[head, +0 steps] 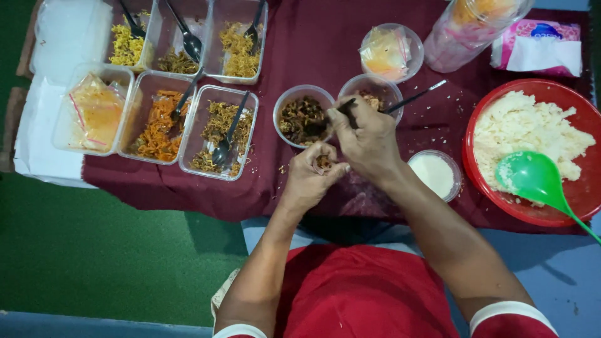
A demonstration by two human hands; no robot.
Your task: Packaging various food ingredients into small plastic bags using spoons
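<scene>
My left hand (311, 175) is cupped low at the middle of the maroon cloth (313, 37), holding a small lump of food with brown filling showing between the fingers. My right hand (366, 138) sits just above it, gripping a black spoon (413, 98) whose handle points up to the right. The spoon's tip reaches toward a round clear cup of dark brown filling (303, 116). A second round cup (374, 92) stands behind my right hand.
Several clear rectangular tubs with shredded toppings and spoons stand at the left (219, 130). A red bowl of white rice (532, 131) with a green scoop (535, 178) is at the right. A small cup of white liquid (436, 173) sits near my right wrist.
</scene>
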